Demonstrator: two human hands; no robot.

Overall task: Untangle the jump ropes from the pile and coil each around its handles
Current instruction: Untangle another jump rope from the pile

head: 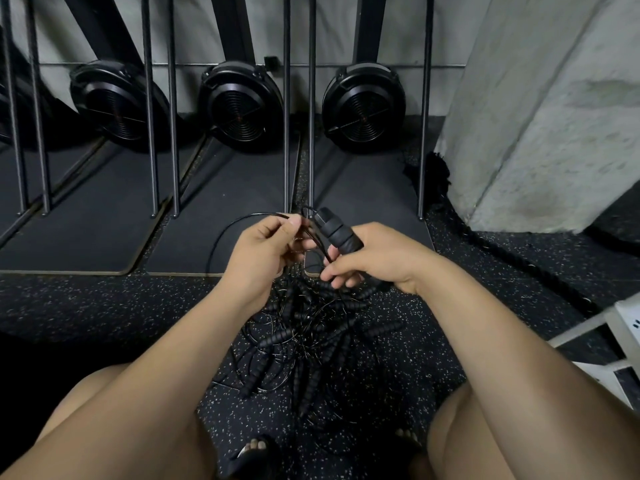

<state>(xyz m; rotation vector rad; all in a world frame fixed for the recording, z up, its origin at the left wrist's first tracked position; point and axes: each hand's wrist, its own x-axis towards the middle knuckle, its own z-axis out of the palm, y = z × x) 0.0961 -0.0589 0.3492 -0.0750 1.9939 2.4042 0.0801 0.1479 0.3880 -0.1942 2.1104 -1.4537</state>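
Holding a black ridged handle point(337, 233) in the right grip point(374, 254), fingers curling around its lower end, its top tilting up and away. Pinching a thin black cord point(221, 234) between thumb and fingertips of the left grip point(266, 244), just beside the handle, the cord looping out to the left. Working right above the tangled pile of jump ropes point(311, 334), lying on the speckled floor point(104, 306) between the knees.

We are in a gym: rowing machines point(239, 102) stored upright by speckled rubber floor point(104, 306), battle rope point(485, 244) beside.
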